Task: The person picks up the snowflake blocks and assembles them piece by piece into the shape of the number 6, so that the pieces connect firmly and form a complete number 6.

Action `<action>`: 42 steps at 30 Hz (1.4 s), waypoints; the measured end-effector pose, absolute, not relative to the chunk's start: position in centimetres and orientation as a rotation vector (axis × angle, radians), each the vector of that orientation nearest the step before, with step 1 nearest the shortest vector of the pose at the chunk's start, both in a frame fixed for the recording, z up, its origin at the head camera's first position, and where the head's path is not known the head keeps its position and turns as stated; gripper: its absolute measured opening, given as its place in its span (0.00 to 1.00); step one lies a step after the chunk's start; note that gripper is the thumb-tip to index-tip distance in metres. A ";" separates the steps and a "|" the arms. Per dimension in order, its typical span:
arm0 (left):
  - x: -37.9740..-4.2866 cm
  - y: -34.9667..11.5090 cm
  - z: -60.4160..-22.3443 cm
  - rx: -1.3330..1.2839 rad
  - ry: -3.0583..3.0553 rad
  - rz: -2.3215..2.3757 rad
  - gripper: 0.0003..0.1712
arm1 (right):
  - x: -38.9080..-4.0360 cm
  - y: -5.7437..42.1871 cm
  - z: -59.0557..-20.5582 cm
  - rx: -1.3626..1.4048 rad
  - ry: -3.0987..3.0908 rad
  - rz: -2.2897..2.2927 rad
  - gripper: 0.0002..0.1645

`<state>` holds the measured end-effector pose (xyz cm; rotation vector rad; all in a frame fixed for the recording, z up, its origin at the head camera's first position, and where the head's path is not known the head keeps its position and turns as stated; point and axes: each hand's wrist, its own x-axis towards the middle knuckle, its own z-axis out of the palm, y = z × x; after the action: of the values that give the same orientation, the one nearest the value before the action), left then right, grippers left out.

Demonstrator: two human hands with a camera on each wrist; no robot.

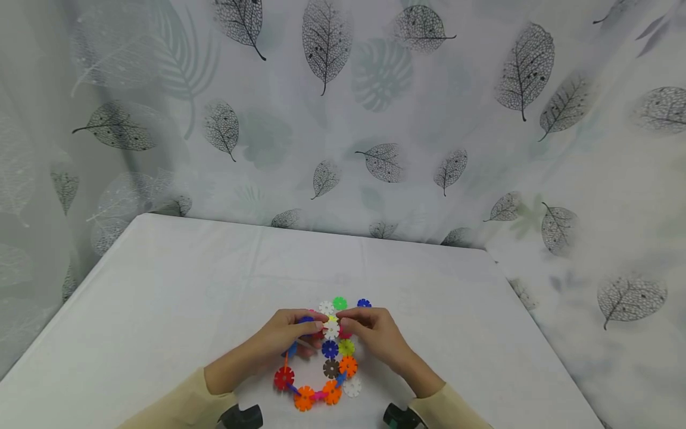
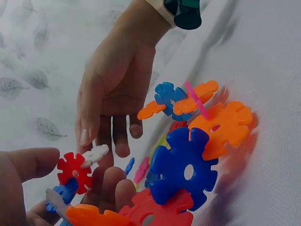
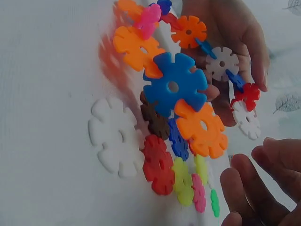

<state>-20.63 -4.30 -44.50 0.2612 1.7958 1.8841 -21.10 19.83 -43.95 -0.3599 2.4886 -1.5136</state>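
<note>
A curved chain of colourful plastic snowflake discs, with an orange disc [image 1: 304, 398] at its near side, stands out from the white table. My left hand [image 1: 283, 330] holds the chain's raised end, with thumb and fingers on either side of it. A red disc [image 2: 74, 172] and a white disc [image 3: 246, 120] form that end. Close beside the white disc is my right hand [image 1: 377, 336]; its fingers look fairly straight in the left wrist view, and nothing shows between them. A large blue disc [image 3: 174, 84] links two orange ones lower in the chain.
Several loose discs lie on the white-covered table [image 1: 177, 310] around the chain: a white disc [image 3: 115, 136], a brown disc [image 1: 331, 368], a green disc [image 1: 340, 304] and others. Behind the table hangs a leaf-patterned curtain [image 1: 278, 119].
</note>
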 end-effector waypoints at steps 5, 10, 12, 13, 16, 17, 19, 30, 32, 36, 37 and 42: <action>-20.6 -4.2 -44.3 0.246 1.826 1.886 0.25 | -21.3 20.4 -44.0 -0.312 2.574 -1.504 0.15; -20.5 -4.1 -44.0 0.239 1.845 1.896 0.25 | -21.3 20.6 -43.6 -0.238 2.652 -1.556 0.14; -20.5 -4.1 -44.0 0.237 1.853 1.898 0.24 | -21.6 21.0 -43.7 -0.208 2.681 -1.563 0.14; -20.5 -4.0 -44.0 0.236 1.858 1.899 0.24 | -21.7 21.1 -43.8 -0.198 2.700 -1.564 0.15; -20.4 -4.0 -44.1 0.232 1.870 1.899 0.24 | -22.4 21.8 -44.2 -0.162 2.757 -1.543 0.16; -20.4 -4.0 -44.1 0.233 1.872 1.900 0.23 | -22.8 22.2 -44.8 -0.151 2.779 -1.531 0.17; -20.4 -4.0 -44.1 0.237 1.876 1.901 0.23 | -23.0 22.5 -45.1 -0.139 2.827 -1.512 0.17; -20.6 -4.1 -44.4 0.259 1.890 1.916 0.24 | -24.0 23.5 -45.6 -0.005 2.947 -1.307 0.19; -20.6 -4.0 -44.5 0.252 1.893 1.924 0.24 | -24.1 23.5 -45.6 -0.008 2.951 -1.273 0.19; -20.7 -4.0 -44.6 0.239 1.890 1.939 0.25 | -24.3 23.5 -45.7 -0.021 2.951 -1.187 0.19; -20.7 -4.0 -44.6 0.238 1.893 1.939 0.25 | -24.3 23.5 -45.8 -0.028 2.950 -1.158 0.19; -20.6 -4.1 -44.5 0.236 1.903 1.941 0.24 | -24.6 23.3 -46.0 -0.093 2.982 -1.014 0.19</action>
<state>-20.57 -4.07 -44.46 0.2362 1.9026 1.9406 -24.55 23.28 -46.05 -0.0928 2.9823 -1.0141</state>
